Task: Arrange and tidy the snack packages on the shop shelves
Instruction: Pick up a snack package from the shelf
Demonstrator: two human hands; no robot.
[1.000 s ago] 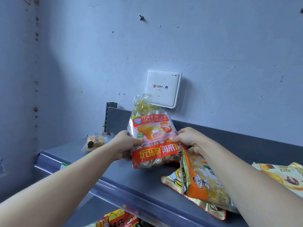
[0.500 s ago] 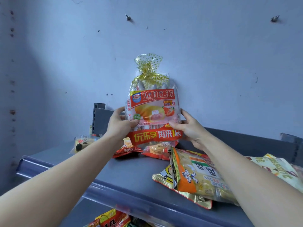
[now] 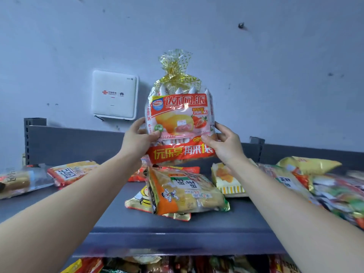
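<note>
A tall clear bag of cakes (image 3: 178, 113) with a red label and a gold tied top is held upright above the back of the grey top shelf (image 3: 177, 229). My left hand (image 3: 137, 139) grips its left side, thumb on the front. My right hand (image 3: 222, 142) grips its right side in the same way. The bag's bottom edge hangs just over other packs. In front of it lies an orange and clear rice-cracker pack (image 3: 183, 191) on top of a gold-edged pack (image 3: 137, 200).
Loose packs lie at the left (image 3: 71, 172) and far left (image 3: 17, 183), and a heap fills the right side (image 3: 315, 182). A white router box (image 3: 114, 94) hangs on the wall. More snacks sit on the shelf below (image 3: 177, 265).
Both hands have lifted the cake bag off the shelf and stood it upright, then carried it to the right, away from the router box. The view has swung right, showing more packs.
</note>
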